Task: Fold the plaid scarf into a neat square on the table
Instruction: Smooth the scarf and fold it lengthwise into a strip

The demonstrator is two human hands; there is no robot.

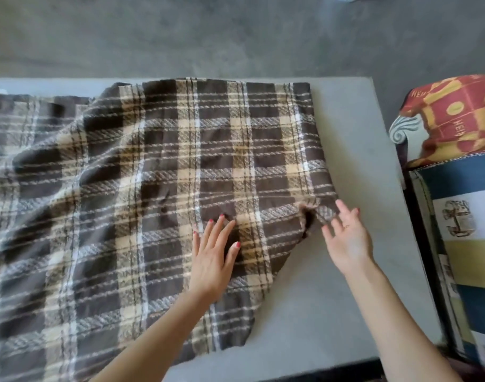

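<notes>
The plaid scarf (131,194), brown with cream and white stripes, lies spread over most of the grey table (354,150), rumpled at the left. Its right edge runs diagonally and has a small bunched fold (315,216) near the middle. My left hand (214,257) rests flat on the cloth with fingers spread, just left of that fold. My right hand (348,238) hovers open at the scarf's right edge, fingertips at the bunched fold; whether they touch it is unclear. Neither hand grips anything.
A chair or sofa (467,244) with striped blue, white and yellow fabric and a red-and-yellow patterned cushion (456,119) stands right of the table. Grey floor (236,34) lies beyond the far edge. Bare tabletop shows at the right and front right.
</notes>
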